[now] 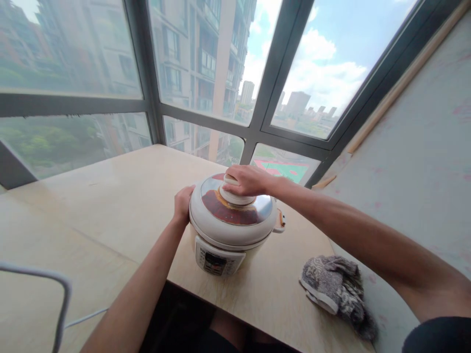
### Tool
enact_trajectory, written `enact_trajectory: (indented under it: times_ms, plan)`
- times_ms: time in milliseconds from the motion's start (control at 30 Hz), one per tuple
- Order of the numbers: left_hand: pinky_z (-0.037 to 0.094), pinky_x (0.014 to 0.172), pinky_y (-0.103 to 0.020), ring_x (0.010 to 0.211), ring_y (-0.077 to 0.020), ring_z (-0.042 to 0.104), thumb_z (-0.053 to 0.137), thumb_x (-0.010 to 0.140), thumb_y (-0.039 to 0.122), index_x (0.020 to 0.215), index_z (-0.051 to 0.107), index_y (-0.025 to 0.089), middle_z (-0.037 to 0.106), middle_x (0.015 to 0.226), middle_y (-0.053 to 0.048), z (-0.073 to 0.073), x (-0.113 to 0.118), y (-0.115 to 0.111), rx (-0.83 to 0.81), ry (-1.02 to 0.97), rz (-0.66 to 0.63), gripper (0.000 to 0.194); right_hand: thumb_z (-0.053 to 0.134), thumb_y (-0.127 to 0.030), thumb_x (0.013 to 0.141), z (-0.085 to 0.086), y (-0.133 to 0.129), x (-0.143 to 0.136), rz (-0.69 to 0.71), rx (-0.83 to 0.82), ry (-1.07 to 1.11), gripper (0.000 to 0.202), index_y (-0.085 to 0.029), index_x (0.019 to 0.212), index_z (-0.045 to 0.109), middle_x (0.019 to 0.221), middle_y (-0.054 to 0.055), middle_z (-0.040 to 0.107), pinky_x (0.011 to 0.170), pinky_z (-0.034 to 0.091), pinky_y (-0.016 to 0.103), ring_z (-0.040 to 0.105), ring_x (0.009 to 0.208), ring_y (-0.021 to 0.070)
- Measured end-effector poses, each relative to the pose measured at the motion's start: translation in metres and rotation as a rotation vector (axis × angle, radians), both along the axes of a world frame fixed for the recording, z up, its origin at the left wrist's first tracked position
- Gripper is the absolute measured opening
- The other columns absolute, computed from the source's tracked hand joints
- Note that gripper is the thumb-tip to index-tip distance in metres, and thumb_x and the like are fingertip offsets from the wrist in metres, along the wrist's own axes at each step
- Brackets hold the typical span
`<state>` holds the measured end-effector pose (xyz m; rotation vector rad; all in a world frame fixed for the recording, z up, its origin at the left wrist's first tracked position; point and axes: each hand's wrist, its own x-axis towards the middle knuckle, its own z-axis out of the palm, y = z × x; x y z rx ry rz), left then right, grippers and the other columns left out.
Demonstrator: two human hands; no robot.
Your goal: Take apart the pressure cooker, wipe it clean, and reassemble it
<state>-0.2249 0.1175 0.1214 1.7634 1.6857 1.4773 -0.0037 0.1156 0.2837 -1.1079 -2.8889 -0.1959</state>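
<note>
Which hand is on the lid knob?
The right hand, gripping the knob on top; the left hand is at the side of the cooker.

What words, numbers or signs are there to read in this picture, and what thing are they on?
None can be read.
Control panel on the front of the cooker: there are tiny marks, but they are too small and blurred to make out.

Cream cooker (228, 238), mottled grey-and-white cloth (336, 284), pale beige table (91, 206), dark grey window frame (254, 134).
</note>
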Motion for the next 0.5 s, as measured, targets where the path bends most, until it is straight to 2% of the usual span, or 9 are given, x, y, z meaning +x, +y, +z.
enact_trajectory:
  times_ms: [100,200,333,400,500]
  plan:
    - [0.046,0.077,-0.032,0.080,-0.0214,0.060,0.044,0.083,0.036,0.069,0.063,0.018,0.071,0.079,-0.009,0.001,0.000,0.000,-0.001,-0.024,-0.001,0.029,0.055,-0.047,0.097,-0.001,-0.002,-0.001,-0.033,0.010,0.049,0.034,-0.016,0.108,0.064,0.111,0.012,0.068,0.075,0.038,0.031,0.062,0.092,0.0235]
    - [0.046,0.075,-0.031,0.077,-0.0209,0.058,0.044,0.083,0.038,0.068,0.062,0.018,0.070,0.078,-0.008,0.001,0.000,-0.001,0.007,-0.053,0.000,0.031,0.052,-0.056,0.097,-0.002,-0.007,0.004,-0.056,-0.011,0.096,0.043,-0.019,0.115,0.064,0.116,0.011,0.065,0.079,0.042,0.032,0.062,0.095,0.0242]
    - [0.046,0.077,-0.032,0.077,-0.0211,0.058,0.044,0.082,0.041,0.066,0.060,0.020,0.069,0.076,-0.007,0.000,0.000,-0.002,0.027,-0.040,-0.003,0.031,0.046,-0.066,0.096,-0.009,-0.013,0.030,-0.042,-0.065,0.250,0.059,-0.024,0.137,0.056,0.128,0.013,0.058,0.094,0.045,0.040,0.057,0.115,0.0284]
    - [0.047,0.078,-0.033,0.079,-0.0217,0.059,0.044,0.082,0.041,0.066,0.059,0.020,0.069,0.076,-0.008,0.000,0.000,-0.002,0.030,-0.059,-0.007,0.030,0.043,-0.067,0.096,-0.022,-0.019,0.052,-0.062,-0.093,0.482,0.065,-0.023,0.143,0.051,0.134,0.014,0.056,0.104,0.042,0.045,0.053,0.123,0.0287]
    - [0.048,0.080,-0.034,0.080,-0.0223,0.060,0.045,0.080,0.040,0.068,0.060,0.021,0.071,0.079,-0.008,0.001,0.000,-0.003,0.045,-0.085,-0.014,0.027,0.042,-0.074,0.092,-0.060,-0.034,0.089,-0.281,-0.144,0.915,0.072,-0.020,0.139,0.054,0.136,0.017,0.055,0.102,0.045,0.048,0.058,0.117,0.0284]
